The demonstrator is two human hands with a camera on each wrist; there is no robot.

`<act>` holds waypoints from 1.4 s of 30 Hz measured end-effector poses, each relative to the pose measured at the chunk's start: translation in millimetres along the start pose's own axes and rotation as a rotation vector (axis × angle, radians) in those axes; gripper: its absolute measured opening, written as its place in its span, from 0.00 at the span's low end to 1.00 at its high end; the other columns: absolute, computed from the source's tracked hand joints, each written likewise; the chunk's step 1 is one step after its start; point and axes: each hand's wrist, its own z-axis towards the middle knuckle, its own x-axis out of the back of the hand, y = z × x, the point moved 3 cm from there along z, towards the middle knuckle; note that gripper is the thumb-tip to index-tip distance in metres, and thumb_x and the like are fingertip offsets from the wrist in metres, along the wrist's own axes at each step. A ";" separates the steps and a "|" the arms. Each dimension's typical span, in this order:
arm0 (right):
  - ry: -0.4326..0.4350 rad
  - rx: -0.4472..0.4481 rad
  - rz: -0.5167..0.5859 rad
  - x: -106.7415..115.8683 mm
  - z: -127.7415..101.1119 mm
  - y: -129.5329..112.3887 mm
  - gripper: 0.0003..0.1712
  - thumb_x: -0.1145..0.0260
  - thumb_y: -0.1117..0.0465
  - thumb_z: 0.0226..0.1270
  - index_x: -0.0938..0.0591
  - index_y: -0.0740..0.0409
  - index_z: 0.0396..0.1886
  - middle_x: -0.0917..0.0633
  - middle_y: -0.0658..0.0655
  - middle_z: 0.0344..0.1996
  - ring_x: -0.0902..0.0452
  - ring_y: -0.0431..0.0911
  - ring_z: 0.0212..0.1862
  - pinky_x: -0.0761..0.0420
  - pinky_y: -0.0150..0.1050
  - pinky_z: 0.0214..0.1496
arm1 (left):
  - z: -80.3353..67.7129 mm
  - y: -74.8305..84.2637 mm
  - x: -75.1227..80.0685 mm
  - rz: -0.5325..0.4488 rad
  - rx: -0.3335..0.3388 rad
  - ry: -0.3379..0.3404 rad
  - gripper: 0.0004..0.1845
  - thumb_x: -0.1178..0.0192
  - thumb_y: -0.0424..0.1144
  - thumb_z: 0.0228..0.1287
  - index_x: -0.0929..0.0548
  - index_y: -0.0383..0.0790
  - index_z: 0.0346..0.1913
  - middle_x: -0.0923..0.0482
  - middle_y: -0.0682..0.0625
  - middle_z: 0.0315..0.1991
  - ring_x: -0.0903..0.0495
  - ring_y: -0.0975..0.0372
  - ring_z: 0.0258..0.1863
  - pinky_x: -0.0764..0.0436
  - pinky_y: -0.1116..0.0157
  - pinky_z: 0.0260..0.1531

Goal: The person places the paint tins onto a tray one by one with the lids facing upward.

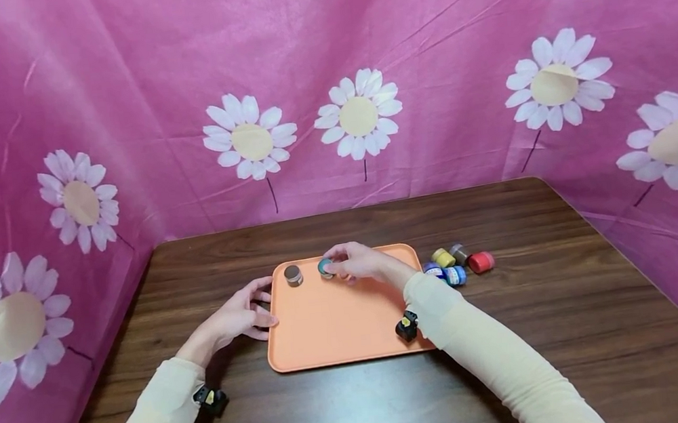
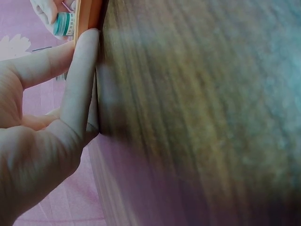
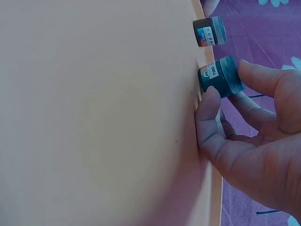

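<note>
On the orange tray [image 1: 332, 328], my right hand [image 1: 356, 261] grips a small teal paint jar [image 1: 324, 267] near the far edge. The right wrist view shows thumb and fingers about this teal jar [image 3: 217, 77], its label facing the tray's middle. A dark brown paint jar [image 1: 293, 276] stands to its left in the tray's far left corner. My left hand [image 1: 238, 314] touches the tray's left rim with fingers spread. In the left wrist view, the left hand's [image 2: 51, 127] fairly straight fingers rest against the orange rim [image 2: 89, 16].
Right of the tray lie several more paint jars: a yellow jar [image 1: 443, 258], a dark jar [image 1: 459, 253], a red jar [image 1: 481, 262] and a blue jar [image 1: 455, 276]. The wooden table [image 1: 574, 298] is bordered by a pink flowered curtain [image 1: 313, 193].
</note>
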 end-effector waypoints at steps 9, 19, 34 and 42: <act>0.003 -0.018 -0.001 0.7 -2.2 0.9 0.19 0.37 0.60 0.76 0.22 0.64 0.61 0.22 0.53 0.38 0.26 0.44 0.35 0.20 0.33 0.32 | 1.6 -1.6 -0.7 0.005 0.004 -0.001 0.50 0.35 0.20 0.58 0.50 0.38 0.80 0.42 0.32 0.60 0.17 0.55 0.40 0.12 0.49 0.36; -0.023 -0.013 0.029 0.2 -5.6 -1.7 0.18 0.39 0.63 0.77 0.24 0.65 0.62 0.24 0.55 0.39 0.29 0.45 0.33 0.22 0.33 0.31 | 0.9 -2.4 -1.2 0.008 0.003 -0.010 0.51 0.34 0.21 0.58 0.51 0.38 0.80 0.42 0.32 0.60 0.17 0.55 0.40 0.12 0.49 0.36; 0.002 -0.057 0.121 1.8 -5.4 -1.5 0.19 0.39 0.65 0.77 0.24 0.64 0.63 0.22 0.56 0.42 0.26 0.46 0.37 0.17 0.36 0.34 | 1.6 -2.8 0.2 0.001 -0.009 -0.002 0.51 0.36 0.19 0.56 0.50 0.37 0.79 0.42 0.32 0.59 0.17 0.55 0.40 0.12 0.48 0.36; 0.009 -0.073 0.145 4.0 -8.7 -4.0 0.19 0.39 0.65 0.76 0.24 0.64 0.64 0.22 0.57 0.46 0.23 0.49 0.41 0.15 0.39 0.38 | 1.8 -2.0 0.4 -0.001 -0.001 0.006 0.51 0.36 0.18 0.56 0.50 0.37 0.79 0.42 0.32 0.60 0.17 0.55 0.40 0.12 0.48 0.36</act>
